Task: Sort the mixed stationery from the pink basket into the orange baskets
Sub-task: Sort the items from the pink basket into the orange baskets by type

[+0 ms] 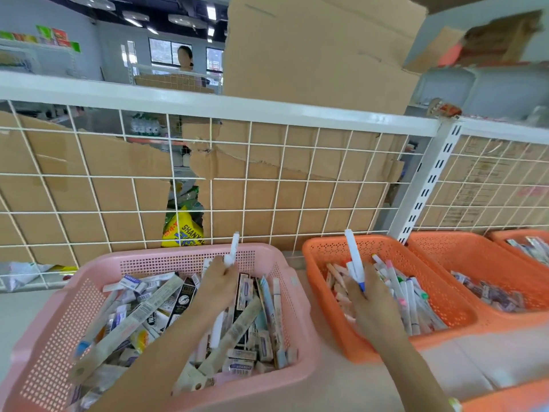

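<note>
The pink basket (166, 257) in front of me on the left is full of mixed stationery: boxed erasers, packaged pens and markers. My left hand (218, 288) is over its back half and grips a white marker (233, 248) that points up. To the right stands an orange basket (383, 245) holding several white markers with coloured caps. My right hand (367, 301) is above its left side and grips a white marker with a blue tip (353, 257), also pointing up.
A second orange basket (475, 251) holds small purple packets, and a third (517, 233) sits at the far right. Behind the baskets a white wire grid (267, 179) backed with cardboard closes off the shelf. Another orange basket rim (505, 396) shows at the lower right.
</note>
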A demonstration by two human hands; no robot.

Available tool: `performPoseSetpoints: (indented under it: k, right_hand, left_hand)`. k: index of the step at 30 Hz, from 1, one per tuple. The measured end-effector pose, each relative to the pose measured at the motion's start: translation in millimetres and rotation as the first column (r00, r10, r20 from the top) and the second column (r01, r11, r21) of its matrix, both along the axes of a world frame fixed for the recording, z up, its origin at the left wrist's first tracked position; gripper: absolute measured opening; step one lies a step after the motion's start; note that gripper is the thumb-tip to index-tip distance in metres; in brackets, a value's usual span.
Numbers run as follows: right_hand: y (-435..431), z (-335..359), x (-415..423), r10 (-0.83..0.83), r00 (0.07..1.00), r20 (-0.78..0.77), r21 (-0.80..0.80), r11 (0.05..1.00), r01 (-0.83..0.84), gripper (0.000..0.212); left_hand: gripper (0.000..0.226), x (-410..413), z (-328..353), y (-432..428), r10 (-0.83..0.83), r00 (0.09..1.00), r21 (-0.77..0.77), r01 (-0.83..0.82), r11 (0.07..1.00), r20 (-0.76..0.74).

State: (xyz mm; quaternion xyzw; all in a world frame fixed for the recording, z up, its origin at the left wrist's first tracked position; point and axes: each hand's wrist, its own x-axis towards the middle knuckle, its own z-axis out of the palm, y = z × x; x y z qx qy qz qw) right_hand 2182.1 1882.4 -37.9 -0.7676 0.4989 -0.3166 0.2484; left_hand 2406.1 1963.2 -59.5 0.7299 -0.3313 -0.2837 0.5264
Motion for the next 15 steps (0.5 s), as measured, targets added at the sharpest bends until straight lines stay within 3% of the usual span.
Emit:
performPoseSetpoints:
  k: [3,4,6,11,15]
  right_hand:
    - [-8,1,-21,-0.047,0.999,0.017,0.008,0.999,0.047,0.039]
    - [-11,2,-28,-0.052,0.998,0.027,-0.001,0.999,0.052,0.036]
    - [-20,3,-41,-0.072,0.996,0.058,-0.025,0.997,0.074,0.011]
    - [-51,3,-81,-0.145,0.981,0.126,-0.030,0.988,0.150,0.009]
    - [-87,3,-102,-0.127,0.973,0.192,0.053,0.991,0.119,0.009]
  left_hand:
    - [0.022,-1,6,2,0.065,0.996,-0.031,-0.067,0.997,-0.061]
    - [0.022,-1,8,3,0.076,0.995,-0.043,-0.079,0.996,-0.069]
    - [0.025,0,10,5,0.095,0.993,-0.066,-0.099,0.993,-0.064]
    - [0.021,1,15,3,0.176,0.977,-0.098,-0.188,0.977,-0.119]
    - [0.017,-24,23,-8,0.123,0.978,-0.145,-0.148,0.978,-0.171]
